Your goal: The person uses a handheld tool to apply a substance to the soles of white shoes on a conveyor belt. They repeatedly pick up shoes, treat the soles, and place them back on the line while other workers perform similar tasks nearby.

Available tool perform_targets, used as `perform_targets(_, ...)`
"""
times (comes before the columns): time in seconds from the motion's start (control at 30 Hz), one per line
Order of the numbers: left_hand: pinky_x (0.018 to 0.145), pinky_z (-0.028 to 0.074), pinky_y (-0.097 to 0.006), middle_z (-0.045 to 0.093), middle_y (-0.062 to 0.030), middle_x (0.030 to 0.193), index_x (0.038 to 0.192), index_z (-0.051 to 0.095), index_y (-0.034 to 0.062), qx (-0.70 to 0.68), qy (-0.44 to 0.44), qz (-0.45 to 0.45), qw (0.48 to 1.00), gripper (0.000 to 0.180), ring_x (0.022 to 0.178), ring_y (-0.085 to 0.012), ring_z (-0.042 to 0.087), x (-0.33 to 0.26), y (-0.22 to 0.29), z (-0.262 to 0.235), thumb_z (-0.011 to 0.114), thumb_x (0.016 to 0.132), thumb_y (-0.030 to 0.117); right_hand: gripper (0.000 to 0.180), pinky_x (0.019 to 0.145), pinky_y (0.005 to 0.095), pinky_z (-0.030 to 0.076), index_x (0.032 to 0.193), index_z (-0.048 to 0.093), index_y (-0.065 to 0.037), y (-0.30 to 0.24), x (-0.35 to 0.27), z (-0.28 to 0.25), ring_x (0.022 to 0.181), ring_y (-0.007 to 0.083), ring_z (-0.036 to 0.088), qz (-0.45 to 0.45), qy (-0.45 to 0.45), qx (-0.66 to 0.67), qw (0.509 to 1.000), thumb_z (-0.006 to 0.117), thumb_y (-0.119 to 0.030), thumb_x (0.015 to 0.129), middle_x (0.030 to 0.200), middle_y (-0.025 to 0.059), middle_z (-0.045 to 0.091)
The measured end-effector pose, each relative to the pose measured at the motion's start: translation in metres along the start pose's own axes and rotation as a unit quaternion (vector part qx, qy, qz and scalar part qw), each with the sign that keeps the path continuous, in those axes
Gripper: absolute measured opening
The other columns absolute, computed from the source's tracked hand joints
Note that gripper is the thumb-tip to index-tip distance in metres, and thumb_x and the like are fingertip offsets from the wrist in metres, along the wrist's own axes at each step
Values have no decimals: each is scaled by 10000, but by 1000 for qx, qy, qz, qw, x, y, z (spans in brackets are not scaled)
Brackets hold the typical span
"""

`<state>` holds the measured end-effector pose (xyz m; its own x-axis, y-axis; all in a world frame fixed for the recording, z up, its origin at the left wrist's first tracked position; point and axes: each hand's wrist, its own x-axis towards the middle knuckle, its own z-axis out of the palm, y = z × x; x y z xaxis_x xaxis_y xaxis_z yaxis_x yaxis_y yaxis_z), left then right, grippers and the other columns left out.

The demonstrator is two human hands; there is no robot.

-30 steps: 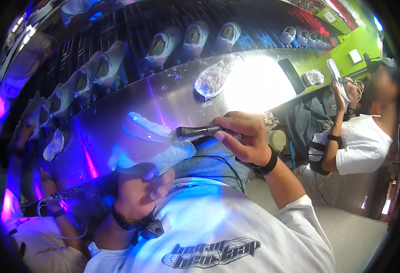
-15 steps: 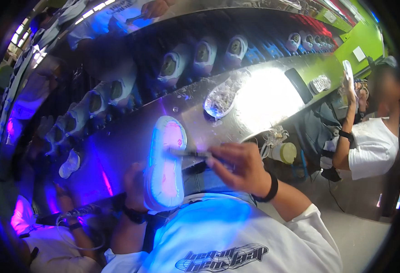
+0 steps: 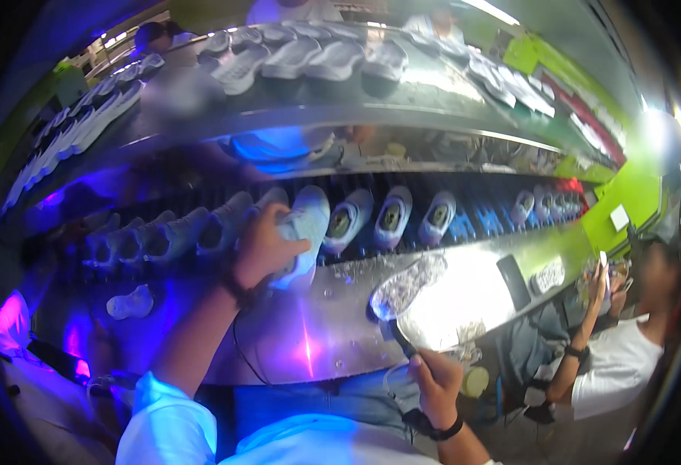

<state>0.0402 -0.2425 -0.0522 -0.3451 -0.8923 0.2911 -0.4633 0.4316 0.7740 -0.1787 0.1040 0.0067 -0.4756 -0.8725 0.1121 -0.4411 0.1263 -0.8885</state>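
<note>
My left hand reaches across the bench and is closed around a white shoe, held toe up against the row of shoes. The fingers and part of the shoe overlap the neighbouring shoe behind them. My right hand grips the dark handle of a brush near the front edge. Its tip meets the near end of an oval dish crusted with lumpy white stuff; whether the bristles are in it I cannot tell.
White shoes stand in a row along a dark rack behind the metal bench. Soles lie on a raised shelf beyond. A loose sole rests at left. A co-worker sits at right; another person's sleeve shows at left.
My left hand has carried the shoe from close to me out to the row. The brush has left the shoe's surface and moved to the dish. My view has tilted up.
</note>
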Motion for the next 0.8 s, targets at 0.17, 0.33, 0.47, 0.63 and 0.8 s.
perform_targets(0.17, 945, 555, -484, 735, -194, 1191, 1268, 674, 121, 147, 30, 17, 989, 632, 1119, -378, 700, 80, -6, 49, 888, 704, 309, 285, 596, 224, 396, 988, 745, 85, -2, 0, 12, 672, 55, 552, 72, 9, 122, 990, 682, -188, 1044, 760, 10, 664)
perform_targets(0.33, 917, 555, -510, 735, -193, 1174, 1308, 700, 127, 203, -45, 21, 978, 469, 1089, -402, 693, 95, -37, 92, 737, 865, 275, 251, 627, 280, 439, 1063, 731, 96, -10, 1, 6, 691, 97, 558, 36, 8, 33, 999, 675, -147, 1032, 764, 27, 649)
perform_targets(0.47, 859, 563, -530, 734, -217, 1118, 1194, 728, 74, 166, 50, 75, 982, 366, 1014, -413, 703, 77, -31, 73, 671, 861, 216, 251, 633, 306, 426, 1059, 712, 99, -13, 3, 9, 703, 110, 509, 29, 10, 27, 999, 658, -145, 1040, 746, 20, 598)
perform_targets(0.63, 818, 576, -527, 745, -234, 1005, 1140, 726, 22, 264, 169, 62, 948, 372, 925, -436, 726, 56, -78, -16, 693, 816, 201, 256, 613, 289, 398, 1050, 718, 84, -9, 3, 12, 694, 87, 487, 21, -5, 5, 1000, 635, -158, 1057, 745, -4, 575)
perform_targets(0.8, 881, 573, -507, 780, -175, 1017, 1178, 735, 94, 281, -27, -69, 957, 480, 957, -407, 746, 26, -128, -71, 775, 756, 318, 242, 595, 284, 374, 991, 725, 51, -5, -6, 18, 674, 80, 461, -12, 5, -3, 1000, 627, -158, 1064, 726, -25, 534)
